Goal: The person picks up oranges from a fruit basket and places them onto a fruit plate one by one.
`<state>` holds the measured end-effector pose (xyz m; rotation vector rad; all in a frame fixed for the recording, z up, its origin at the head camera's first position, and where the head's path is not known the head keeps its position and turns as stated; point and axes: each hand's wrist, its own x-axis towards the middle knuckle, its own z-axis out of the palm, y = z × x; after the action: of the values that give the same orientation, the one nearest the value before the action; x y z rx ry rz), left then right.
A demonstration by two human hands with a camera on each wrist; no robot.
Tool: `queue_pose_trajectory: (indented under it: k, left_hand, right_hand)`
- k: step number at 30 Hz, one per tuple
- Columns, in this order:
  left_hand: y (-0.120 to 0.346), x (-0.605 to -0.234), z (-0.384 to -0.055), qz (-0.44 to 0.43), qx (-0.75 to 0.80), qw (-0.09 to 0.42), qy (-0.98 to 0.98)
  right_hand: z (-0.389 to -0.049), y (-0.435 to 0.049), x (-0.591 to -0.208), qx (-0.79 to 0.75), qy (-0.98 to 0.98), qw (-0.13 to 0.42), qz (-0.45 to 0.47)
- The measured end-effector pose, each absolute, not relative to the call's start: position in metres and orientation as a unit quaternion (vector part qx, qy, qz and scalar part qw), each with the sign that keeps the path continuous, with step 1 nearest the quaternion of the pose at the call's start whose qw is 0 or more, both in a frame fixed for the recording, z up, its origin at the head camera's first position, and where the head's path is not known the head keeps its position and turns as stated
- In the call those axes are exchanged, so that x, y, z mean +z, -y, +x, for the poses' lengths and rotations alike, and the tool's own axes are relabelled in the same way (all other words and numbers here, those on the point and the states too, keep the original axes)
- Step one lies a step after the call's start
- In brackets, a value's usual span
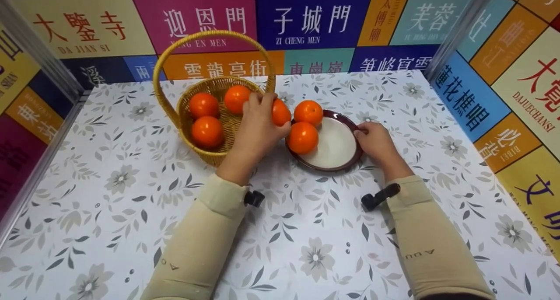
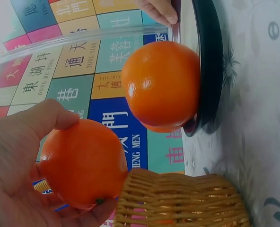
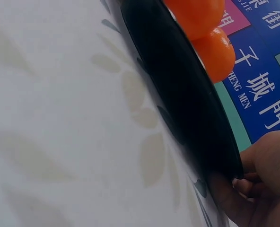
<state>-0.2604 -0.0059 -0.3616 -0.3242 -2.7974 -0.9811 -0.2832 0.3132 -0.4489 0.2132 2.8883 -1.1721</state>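
Note:
My left hand [image 1: 261,123] holds an orange [image 2: 85,163] above the right rim of a yellow wicker basket [image 1: 186,136] with a tall hoop handle. Thumb and fingers are wrapped around the fruit. Inside the basket lie three more oranges [image 1: 208,132], though the left hand hides part of the interior. Just to the right is a round plate [image 1: 337,147] with a dark brown rim and a pale centre. Two oranges [image 1: 303,137] rest on its left side. My right hand [image 1: 376,143] pinches the plate's right rim, which appears slightly raised in the right wrist view.
A white cloth with grey flowers and leaves [image 1: 315,258] covers the table. Colourful panels with Chinese lettering [image 1: 313,18] stand along the back and both sides. The basket's handle [image 1: 214,33] arches up behind the left hand.

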Motion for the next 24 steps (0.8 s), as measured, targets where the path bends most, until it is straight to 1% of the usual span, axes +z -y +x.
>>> queue_pose_trajectory:
  k: [10, 24]
  left_hand:
    - [-0.005, -0.367, -0.255, -0.131, -0.314, 0.063, 0.938]
    - [-0.018, -0.373, -0.252, -0.153, -0.266, 0.066, 0.949]
  right_hand:
    - [-0.281, -0.315, -0.440, -0.371, -0.924, 0.055, 0.070]
    - [-0.278, -0.319, -0.433, -0.366, -0.924, 0.088, 0.072]
